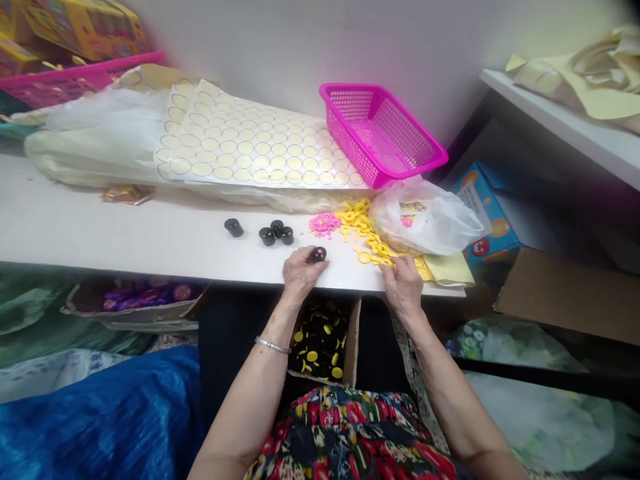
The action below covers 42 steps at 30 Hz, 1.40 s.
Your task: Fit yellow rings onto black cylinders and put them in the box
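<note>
My left hand [300, 275] is closed around a small black cup [319, 254] with pink bits showing in its top, just above the table's front edge. To the right, my right hand [403, 285] has its fingertips pinched on a yellow plastic ring piece [384, 262] at the edge of a loose pile of yellow rings [373, 241]. Beside that pile lies a heap of small pink beads [325, 225]. Several more black cups [267, 235] stand left of my left hand, one cup [233, 227] apart from the others.
A pink basket [400, 157] rests behind the pile, next to a white plastic bag [427, 217]. Sheets of round stickers [250, 147] lie along the back of the table [165, 233]. Below the edge, a cardboard box [353, 340] holds black and yellow pieces.
</note>
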### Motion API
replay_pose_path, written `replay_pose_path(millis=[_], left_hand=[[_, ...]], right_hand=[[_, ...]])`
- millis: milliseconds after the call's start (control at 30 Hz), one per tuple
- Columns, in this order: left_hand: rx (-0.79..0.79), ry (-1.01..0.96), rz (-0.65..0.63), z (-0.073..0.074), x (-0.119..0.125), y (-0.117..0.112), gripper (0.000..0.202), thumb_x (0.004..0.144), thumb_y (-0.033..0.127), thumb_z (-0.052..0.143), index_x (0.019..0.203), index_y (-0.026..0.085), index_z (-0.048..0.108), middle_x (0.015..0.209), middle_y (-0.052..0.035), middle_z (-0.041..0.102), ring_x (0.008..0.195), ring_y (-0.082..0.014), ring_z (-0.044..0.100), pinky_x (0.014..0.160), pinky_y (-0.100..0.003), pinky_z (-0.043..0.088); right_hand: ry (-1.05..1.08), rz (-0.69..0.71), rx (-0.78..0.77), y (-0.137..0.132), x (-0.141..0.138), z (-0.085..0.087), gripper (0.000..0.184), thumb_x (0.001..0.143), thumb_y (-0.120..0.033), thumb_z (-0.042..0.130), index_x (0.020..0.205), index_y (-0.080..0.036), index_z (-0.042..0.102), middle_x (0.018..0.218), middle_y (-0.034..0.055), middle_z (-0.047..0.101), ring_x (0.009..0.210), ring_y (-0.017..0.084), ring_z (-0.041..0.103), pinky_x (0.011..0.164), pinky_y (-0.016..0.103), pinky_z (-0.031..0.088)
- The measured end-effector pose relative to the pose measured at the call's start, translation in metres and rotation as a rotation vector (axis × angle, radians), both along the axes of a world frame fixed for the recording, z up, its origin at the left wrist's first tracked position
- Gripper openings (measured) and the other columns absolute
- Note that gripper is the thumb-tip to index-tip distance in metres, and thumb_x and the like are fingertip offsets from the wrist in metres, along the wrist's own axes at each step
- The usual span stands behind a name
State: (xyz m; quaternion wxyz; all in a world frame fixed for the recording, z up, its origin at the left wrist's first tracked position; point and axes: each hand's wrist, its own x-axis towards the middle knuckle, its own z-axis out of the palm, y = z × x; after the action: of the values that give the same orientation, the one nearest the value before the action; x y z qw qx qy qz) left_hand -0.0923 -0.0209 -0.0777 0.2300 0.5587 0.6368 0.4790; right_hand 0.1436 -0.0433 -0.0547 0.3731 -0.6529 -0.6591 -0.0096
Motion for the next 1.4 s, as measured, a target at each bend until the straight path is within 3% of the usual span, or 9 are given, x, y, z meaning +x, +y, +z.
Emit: replay_pose_path(millis=[200, 333, 567, 667, 767, 900, 1000, 1133, 1400], left_hand=[[-0.020, -0.056, -0.012, 0.004, -0.002, -0.001, 0.044, 0.053, 0.031, 0.076, 0.095, 0.020, 0.067, 0.080, 0.0009, 0.060, 0.069, -0.0136, 0.052, 0.068, -0.027, 0.043], [-0.019, -0.095, -0.015, 0.006, -0.003, -0.002, 0.047, 0.051, 0.027, 0.077, 0.096, 0.018, 0.067, 0.082, -0.0003, 0.060, 0.070, -0.0139, 0.053, 0.070, -0.028, 0.045], [0.024, -0.204, -0.037, 0.010, -0.003, -0.006, 0.044, 0.050, 0.022, 0.077, 0.093, 0.018, 0.067, 0.083, -0.0003, 0.061, 0.069, -0.0125, 0.052, 0.069, -0.027, 0.045], [0.118, -0.297, -0.013, 0.018, -0.004, -0.014, 0.038, 0.053, 0.023, 0.077, 0.090, 0.018, 0.067, 0.087, -0.0022, 0.060, 0.069, -0.0113, 0.050, 0.064, -0.025, 0.043], [0.208, -0.410, 0.056, 0.030, 0.002, -0.028, 0.029, 0.061, 0.026, 0.074, 0.088, 0.018, 0.067, 0.089, -0.0030, 0.060, 0.068, -0.0097, 0.048, 0.063, -0.024, 0.041], [0.022, -0.695, 0.011, 0.052, 0.018, -0.048, 0.027, 0.063, 0.030, 0.074, 0.085, 0.016, 0.068, 0.075, -0.0013, 0.061, 0.060, -0.0075, 0.048, 0.053, -0.021, 0.037], [-0.181, -0.871, -0.151, 0.064, 0.026, -0.058, 0.024, 0.061, 0.030, 0.076, 0.074, 0.012, 0.068, 0.064, -0.0004, 0.058, 0.048, -0.0039, 0.041, 0.044, -0.019, 0.028], [-0.267, -1.013, -0.087, 0.069, 0.025, -0.060, 0.024, 0.054, 0.027, 0.078, 0.057, 0.010, 0.062, 0.049, 0.0022, 0.050, 0.041, -0.0027, 0.036, 0.038, -0.019, 0.020], [-0.191, -1.082, 0.083, 0.071, 0.017, -0.037, 0.026, 0.049, 0.027, 0.079, 0.058, 0.010, 0.062, 0.048, 0.0020, 0.051, 0.041, -0.0035, 0.038, 0.039, -0.019, 0.021]], right_hand=[[-0.206, 0.041, -0.106, 0.009, -0.008, 0.003, 0.020, 0.084, -0.029, 0.050, 0.092, -0.018, 0.065, 0.094, 0.0071, 0.057, 0.084, 0.019, 0.051, 0.067, 0.028, 0.037], [-0.395, 0.223, -0.148, 0.017, -0.022, 0.016, 0.019, 0.086, -0.026, 0.048, 0.086, -0.018, 0.065, 0.094, 0.0079, 0.058, 0.086, 0.021, 0.046, 0.070, 0.031, 0.033], [-0.573, 0.327, -0.239, 0.037, -0.038, 0.017, 0.022, 0.078, -0.005, 0.043, 0.078, -0.012, 0.063, 0.089, 0.0124, 0.060, 0.086, 0.024, 0.046, 0.067, 0.035, 0.030], [-0.310, 0.308, -0.162, 0.039, -0.040, 0.021, 0.020, 0.078, -0.007, 0.042, 0.073, -0.013, 0.060, 0.087, 0.0122, 0.060, 0.084, 0.023, 0.046, 0.069, 0.035, 0.032], [0.285, 0.373, -0.154, 0.032, -0.044, 0.034, 0.015, 0.078, -0.018, 0.048, 0.065, -0.017, 0.055, 0.075, 0.0063, 0.057, 0.076, 0.019, 0.047, 0.068, 0.032, 0.035], [1.141, 0.589, -0.603, 0.011, -0.055, 0.051, 0.020, 0.066, -0.033, 0.066, 0.063, -0.017, 0.054, 0.057, -0.0024, 0.048, 0.051, 0.009, 0.040, 0.050, 0.024, 0.030], [1.373, 0.663, -0.849, -0.005, -0.066, 0.054, 0.027, 0.057, -0.033, 0.074, 0.062, -0.016, 0.053, 0.053, -0.0035, 0.048, 0.046, 0.007, 0.039, 0.045, 0.021, 0.026], [1.266, 0.650, -0.708, -0.019, -0.082, 0.051, 0.029, 0.060, -0.033, 0.073, 0.081, -0.016, 0.060, 0.059, -0.0035, 0.054, 0.047, 0.007, 0.044, 0.045, 0.021, 0.030], [0.543, 0.713, -0.311, 0.007, -0.102, 0.046, 0.016, 0.075, -0.023, 0.054, 0.089, -0.018, 0.060, 0.081, 0.0014, 0.057, 0.070, 0.013, 0.051, 0.065, 0.026, 0.041]])
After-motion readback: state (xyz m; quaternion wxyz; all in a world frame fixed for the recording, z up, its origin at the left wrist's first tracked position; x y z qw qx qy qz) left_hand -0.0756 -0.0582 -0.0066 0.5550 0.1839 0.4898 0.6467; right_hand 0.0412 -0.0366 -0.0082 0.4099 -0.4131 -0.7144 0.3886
